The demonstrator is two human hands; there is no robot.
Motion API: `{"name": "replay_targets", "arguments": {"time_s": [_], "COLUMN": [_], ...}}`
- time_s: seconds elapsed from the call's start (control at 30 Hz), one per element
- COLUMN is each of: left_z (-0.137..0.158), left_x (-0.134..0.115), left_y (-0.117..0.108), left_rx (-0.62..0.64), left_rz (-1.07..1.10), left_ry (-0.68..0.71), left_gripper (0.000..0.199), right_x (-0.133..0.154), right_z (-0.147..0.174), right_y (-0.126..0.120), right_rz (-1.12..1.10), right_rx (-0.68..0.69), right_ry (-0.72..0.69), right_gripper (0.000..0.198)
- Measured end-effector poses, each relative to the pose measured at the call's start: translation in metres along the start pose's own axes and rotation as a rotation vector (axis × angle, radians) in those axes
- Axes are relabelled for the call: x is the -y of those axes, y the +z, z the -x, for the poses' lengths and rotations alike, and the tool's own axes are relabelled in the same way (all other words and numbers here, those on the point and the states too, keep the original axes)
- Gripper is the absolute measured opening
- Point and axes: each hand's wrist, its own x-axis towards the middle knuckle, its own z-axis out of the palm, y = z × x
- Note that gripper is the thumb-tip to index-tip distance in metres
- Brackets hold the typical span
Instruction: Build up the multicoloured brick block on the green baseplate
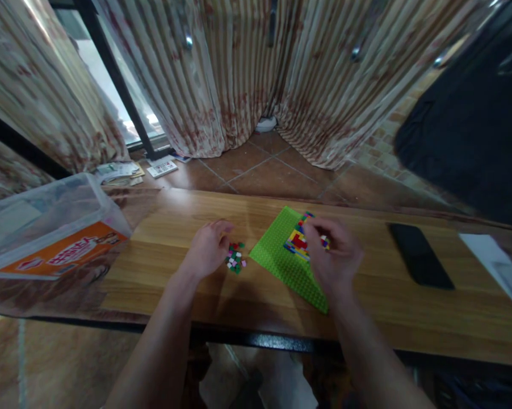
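A green studded baseplate [273, 244] lies turned at an angle on the wooden table. Built onto it is a flat pattern of small red, yellow and blue bricks [297, 241]. My right hand [335, 253] is over the pattern's right side, fingers bent together in a pinch; whatever is between the fingertips is hidden. Left of the baseplate sits a small pile of loose bricks [234, 260] in green, white, pink and red. Beside that pile rests my left hand [208, 248], its fingers loosely curved and thumb apart, with nothing visible in it.
A clear plastic box [85, 199] with an orange label stands at the table's left end. On the right lie a black phone [420, 255] and white papers [500, 267]. Beyond the table are striped curtains [234, 74] and a dark cloth-like shape [473, 119].
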Motion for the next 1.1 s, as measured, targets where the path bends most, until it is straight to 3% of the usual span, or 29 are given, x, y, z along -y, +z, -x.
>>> {"name": "replay_targets", "arguments": {"time_s": [0.07, 0.13, 0.23, 0.33, 0.77, 0.97, 1.1], "left_z": [0.000, -0.001, 0.000, 0.001, 0.004, 0.004, 0.003], "left_x": [-0.002, -0.005, -0.006, -0.007, -0.016, -0.021, -0.024], "left_y": [0.001, 0.001, 0.000, -0.001, 0.005, 0.011, 0.012], "left_rx": [0.016, 0.031, 0.045, 0.063, 0.114, 0.100, 0.107], "left_rz": [-0.019, -0.029, -0.039, -0.050, -0.041, -0.116, -0.093], "left_ry": [0.000, 0.006, 0.003, -0.008, 0.093, 0.096, 0.117], "left_gripper": [0.040, 0.042, 0.041, 0.039, 0.021, 0.013, 0.018], "right_x": [0.016, 0.024, 0.025, 0.022, 0.017, 0.028, 0.017], "right_z": [0.021, 0.041, 0.058, 0.061, 0.061, 0.041, 0.023], "right_y": [0.012, 0.025, 0.042, 0.051, 0.058, 0.039, 0.022], "right_rz": [-0.035, -0.034, 0.119, 0.213, 0.181, -0.079, -0.063], "right_rx": [0.399, 0.637, 0.803, 0.857, 0.748, 0.417, 0.206], "right_ry": [-0.139, -0.196, -0.163, -0.143, -0.081, -0.118, -0.106], "right_gripper": [0.015, 0.018, 0.015, 0.013, 0.012, 0.017, 0.021]}}
